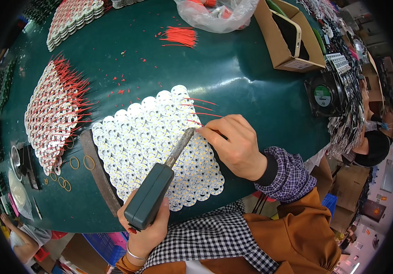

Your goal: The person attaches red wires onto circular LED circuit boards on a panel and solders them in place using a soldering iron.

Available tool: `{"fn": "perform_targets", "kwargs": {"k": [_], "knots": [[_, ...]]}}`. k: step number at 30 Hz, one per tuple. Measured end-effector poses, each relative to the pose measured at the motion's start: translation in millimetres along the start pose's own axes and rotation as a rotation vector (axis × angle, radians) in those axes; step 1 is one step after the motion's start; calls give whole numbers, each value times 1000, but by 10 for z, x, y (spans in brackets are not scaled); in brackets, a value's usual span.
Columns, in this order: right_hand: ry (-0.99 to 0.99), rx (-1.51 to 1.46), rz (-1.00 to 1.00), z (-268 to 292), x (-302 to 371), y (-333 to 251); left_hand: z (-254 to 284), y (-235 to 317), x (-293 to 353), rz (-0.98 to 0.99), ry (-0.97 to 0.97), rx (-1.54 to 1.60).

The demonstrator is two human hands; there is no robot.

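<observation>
the left hand (149, 234) is wrapped around a dark green soldering tool (149, 196), its metal tip (189, 132) over the sheet of round white boards (135, 141) on the green table (274, 109). the right hand (236, 147) pinches a red wire (196, 122) just beside that tip.

Soldering iron (150, 195) — over white boards (146, 137)

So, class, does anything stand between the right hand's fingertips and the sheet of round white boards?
Nothing visible blocks the right hand: its fingertips are at the sheet of white boards, with a red wire running to them. The soldering iron in the left hand reaches over the sheet, its tip close beside those fingertips.
</observation>
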State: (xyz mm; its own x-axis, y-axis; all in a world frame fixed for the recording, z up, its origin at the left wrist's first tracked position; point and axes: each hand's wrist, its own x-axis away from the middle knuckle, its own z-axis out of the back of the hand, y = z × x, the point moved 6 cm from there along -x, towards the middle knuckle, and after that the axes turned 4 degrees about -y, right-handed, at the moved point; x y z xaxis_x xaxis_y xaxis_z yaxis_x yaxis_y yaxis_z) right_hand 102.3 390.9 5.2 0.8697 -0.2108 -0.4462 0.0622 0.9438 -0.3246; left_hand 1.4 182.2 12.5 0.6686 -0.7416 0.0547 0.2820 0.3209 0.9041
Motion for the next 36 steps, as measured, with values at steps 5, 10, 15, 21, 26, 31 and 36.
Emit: {"fn": "perform_targets", "kwargs": {"k": [5,10,15,21,26,31,36], "knots": [[-9,0,-4,-4,6,5,6,48,-26,14,-7,-22],[-13,9,-6,-5,8,7,3,15,-5,-42,-9,-55],[18,19,-10,3,0,-4,69,-214,228,173,125,93],[13,-73,-74,-21,-16,17,49,-113,238,-50,-81,-276],[35,-135,-103,-35,6,66,62,-196,248,141,-21,40],[52,-109,-67,0,-7,37,59,-203,261,105,-28,-29],[45,-98,-59,-13,16,61,54,-205,257,170,-101,-63]]}}
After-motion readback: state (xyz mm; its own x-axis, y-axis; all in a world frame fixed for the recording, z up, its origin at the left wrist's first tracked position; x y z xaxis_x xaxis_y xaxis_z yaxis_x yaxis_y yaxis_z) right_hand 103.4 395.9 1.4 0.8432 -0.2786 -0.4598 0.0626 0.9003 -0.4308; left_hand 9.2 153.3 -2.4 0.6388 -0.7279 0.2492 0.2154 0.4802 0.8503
